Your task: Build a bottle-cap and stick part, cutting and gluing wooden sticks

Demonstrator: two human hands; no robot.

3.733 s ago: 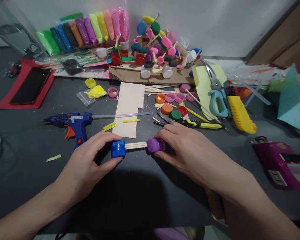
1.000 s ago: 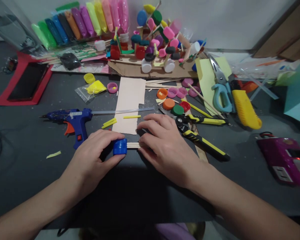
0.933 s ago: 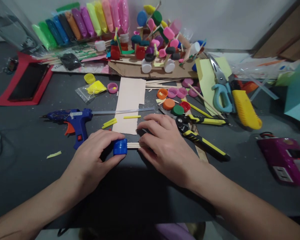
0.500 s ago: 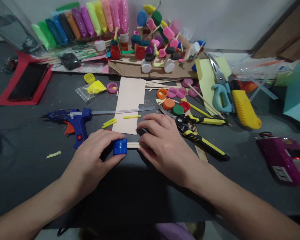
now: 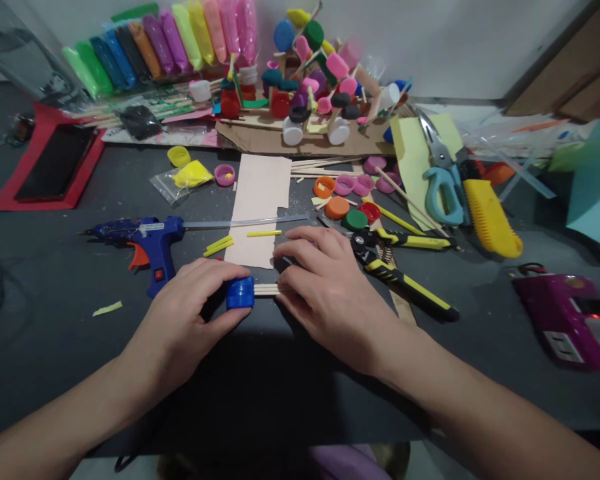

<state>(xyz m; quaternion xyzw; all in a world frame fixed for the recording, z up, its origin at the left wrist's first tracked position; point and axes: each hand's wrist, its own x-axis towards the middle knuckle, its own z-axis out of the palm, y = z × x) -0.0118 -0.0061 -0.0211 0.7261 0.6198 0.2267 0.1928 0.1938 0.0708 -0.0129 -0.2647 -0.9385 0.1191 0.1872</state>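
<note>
Between the thumb and fingers of my left hand [image 5: 187, 303] is a blue bottle cap [image 5: 240, 293], low over the dark table. Thin wooden sticks [image 5: 266, 289], lying side by side, run from the cap's right side. Their other end goes under the fingers of my right hand [image 5: 325, 287], which are closed on them; that end is hidden. Just beyond my hands lie a piece of pale card [image 5: 253, 250] and short yellow sticks [image 5: 219, 245]. One more yellow stick [image 5: 264, 233] rests on the card.
A blue glue gun [image 5: 155, 243] with a clear glue stick lies left. Yellow-black pliers [image 5: 405, 283] lie close to my right hand, with loose caps [image 5: 337, 208] behind. Scissors [image 5: 443, 180] and a purple power box [image 5: 565, 320] are farther right. Colourful clay packs [image 5: 175, 40] line the back.
Both hands stay in nearly the same place, still holding the blue cap and the sticks. The cap looks slightly turned; nothing else has visibly moved.
</note>
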